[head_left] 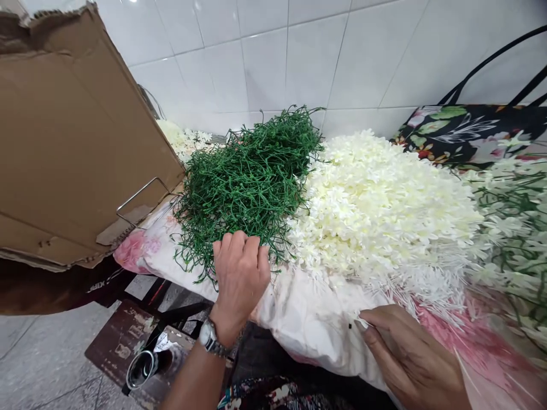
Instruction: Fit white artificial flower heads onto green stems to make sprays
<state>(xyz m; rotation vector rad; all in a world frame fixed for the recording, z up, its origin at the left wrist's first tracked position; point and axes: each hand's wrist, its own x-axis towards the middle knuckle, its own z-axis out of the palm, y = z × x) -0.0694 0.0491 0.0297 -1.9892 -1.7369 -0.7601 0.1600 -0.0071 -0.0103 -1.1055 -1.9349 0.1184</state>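
My left hand (241, 270), with a watch on its wrist, rests on the near edge of the pile of green plastic stems (245, 182). Its fingers are curled into the stems; what they grip is hidden. At the lower right, my right hand (410, 353) pinches a small white piece (361, 322) between thumb and forefinger, above the cloth-covered table (307, 313). A tiny black bit (350, 326) shows beside those fingertips. Between the green pile and the right edge lies a large heap of white flowers (384, 199), with thin white stalks at its front.
A big cardboard box (77, 136) with a wire handle stands at the left. Assembled white-and-green flowers (513, 228) lie at the far right, before a black floral bag (470, 131). Below left, a low stool (122, 336) stands near a glass (142, 369). A tiled wall rises behind.
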